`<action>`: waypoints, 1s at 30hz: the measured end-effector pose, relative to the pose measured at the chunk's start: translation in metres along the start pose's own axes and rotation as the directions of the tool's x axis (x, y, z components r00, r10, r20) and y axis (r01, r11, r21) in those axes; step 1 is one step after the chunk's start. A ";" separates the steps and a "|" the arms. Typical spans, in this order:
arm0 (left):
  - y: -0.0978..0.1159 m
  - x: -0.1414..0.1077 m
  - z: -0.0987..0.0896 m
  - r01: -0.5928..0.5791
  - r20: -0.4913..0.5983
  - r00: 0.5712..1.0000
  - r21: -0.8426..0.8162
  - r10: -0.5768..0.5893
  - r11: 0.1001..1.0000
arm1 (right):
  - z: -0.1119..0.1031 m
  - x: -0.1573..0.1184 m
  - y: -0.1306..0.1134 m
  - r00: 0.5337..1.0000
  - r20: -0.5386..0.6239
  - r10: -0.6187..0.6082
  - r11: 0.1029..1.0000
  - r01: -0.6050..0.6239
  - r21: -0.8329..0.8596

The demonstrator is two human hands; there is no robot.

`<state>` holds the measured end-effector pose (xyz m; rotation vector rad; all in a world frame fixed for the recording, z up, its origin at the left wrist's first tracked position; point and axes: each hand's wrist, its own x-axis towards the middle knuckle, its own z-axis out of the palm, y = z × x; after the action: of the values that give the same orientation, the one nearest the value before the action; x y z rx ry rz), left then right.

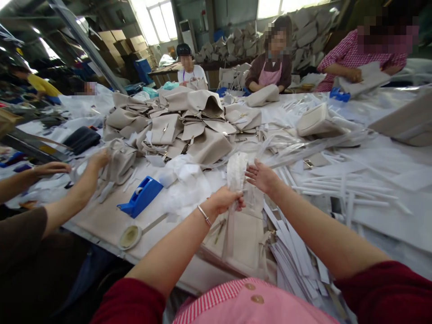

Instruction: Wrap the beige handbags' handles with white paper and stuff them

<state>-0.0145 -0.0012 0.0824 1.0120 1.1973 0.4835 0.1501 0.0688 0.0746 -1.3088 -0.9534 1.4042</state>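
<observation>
My left hand (225,200) is closed around the lower part of a looped strip (236,170) covered in whitish, see-through wrapping. From that hand a clear band hangs down over a beige bag (245,236) lying on the table before me. My right hand (262,177) is just right of the wrapped loop, its fingers stretched out and apart. Whether its fingertips touch the wrapping, I cannot tell. A gold-coloured metal piece (221,230) shows on the bag near my left hand.
Beige bags (202,117) are heaped at the table's middle. A blue tape dispenser (141,196) and a tape roll (130,237) lie to the left, white strips (297,252) to the right. A co-worker's hands (97,159) handle a bag at the left; other people sit across the table.
</observation>
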 end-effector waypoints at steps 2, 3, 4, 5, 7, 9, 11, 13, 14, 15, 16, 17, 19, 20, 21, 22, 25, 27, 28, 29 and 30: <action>0.019 0.029 -0.006 -0.035 -0.045 0.998 0.195 0.045 0.980 | -0.015 -0.018 0.022 0.995 -0.053 0.080 0.996 -0.082 -0.041; 0.028 0.043 -0.009 -0.042 -0.063 0.996 0.243 0.059 0.969 | -0.024 -0.029 0.032 0.990 -0.078 0.117 0.990 -0.122 -0.069; 0.036 0.055 -0.012 -0.046 -0.084 0.994 0.284 0.072 0.958 | -0.033 -0.041 0.043 0.987 -0.097 0.129 0.982 -0.141 -0.129; 0.043 0.066 -0.015 -0.052 -0.109 0.990 0.312 0.090 0.949 | -0.042 -0.053 0.052 0.988 -0.097 0.121 0.967 -0.139 -0.213; 0.052 0.082 -0.019 -0.061 -0.182 0.973 0.385 0.141 0.921 | -0.059 -0.076 0.067 0.995 -0.080 0.064 0.905 -0.092 -0.416; 0.054 0.088 -0.022 -0.050 -0.329 0.901 0.568 0.282 0.821 | -0.074 -0.097 0.078 0.998 -0.066 -0.003 0.816 -0.035 -0.577; 0.046 0.082 -0.027 0.017 -0.395 0.777 0.792 0.490 0.610 | -0.086 -0.115 0.086 0.998 -0.056 -0.042 0.752 -0.005 -0.659; 0.029 0.063 -0.033 0.076 -0.318 0.735 0.916 0.598 0.394 | -0.095 -0.129 0.092 0.998 -0.044 -0.040 0.725 -0.001 -0.689; 0.018 0.049 -0.037 0.072 -0.270 0.776 0.936 0.571 0.345 | -0.099 -0.134 0.094 0.999 -0.035 -0.027 0.715 -0.005 -0.699; 0.006 0.033 -0.040 0.067 -0.234 0.832 0.942 0.502 0.328 | -0.101 -0.137 0.097 1.000 -0.023 -0.011 0.704 -0.009 -0.710; -0.007 0.016 -0.043 0.078 -0.217 0.891 0.939 0.399 0.335 | -0.103 -0.140 0.099 1.000 -0.011 0.007 0.690 -0.013 -0.723; -0.020 -0.002 -0.046 0.103 -0.206 0.939 0.932 0.276 0.347 | -0.103 -0.141 0.102 1.000 0.001 0.028 0.675 -0.018 -0.738; -0.045 -0.035 -0.048 0.109 -0.162 0.980 0.923 0.115 0.370 | -0.100 -0.143 0.107 0.997 0.015 0.073 0.634 -0.035 -0.772; -0.056 -0.047 -0.048 0.103 -0.154 0.983 0.911 0.096 0.400 | -0.098 -0.144 0.109 0.995 0.018 0.099 0.613 -0.047 -0.789; -0.065 -0.058 -0.047 0.093 -0.154 0.982 0.892 0.105 0.443 | -0.094 -0.144 0.111 0.993 0.020 0.120 0.593 -0.056 -0.803; -0.072 -0.065 -0.046 0.076 -0.162 0.978 0.867 0.134 0.493 | -0.090 -0.145 0.112 0.992 0.024 0.121 0.576 -0.051 -0.816; -0.083 -0.077 -0.043 -0.009 -0.209 0.949 0.729 0.235 0.684 | -0.075 -0.149 0.109 0.995 0.084 -0.062 0.558 0.105 -0.823; -0.085 -0.081 -0.044 -0.062 -0.271 0.931 0.539 0.243 0.840 | -0.063 -0.152 0.100 0.961 0.152 -0.231 0.566 0.260 -0.782; -0.086 -0.084 -0.044 -0.077 -0.314 0.923 0.413 0.221 0.908 | -0.055 -0.154 0.095 0.946 0.184 -0.267 0.586 0.311 -0.748; -0.087 -0.087 -0.044 -0.088 -0.358 0.914 0.280 0.189 0.956 | -0.046 -0.157 0.089 0.940 0.217 -0.263 0.618 0.337 -0.711; -0.088 -0.090 -0.044 -0.099 -0.401 0.903 0.153 0.153 0.983 | -0.035 -0.160 0.084 0.940 0.251 -0.232 0.655 0.342 -0.674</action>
<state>-0.1018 -0.0984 0.0547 1.1383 1.5605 0.7569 0.1683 -0.1085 0.0287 -1.5121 -1.8511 0.8908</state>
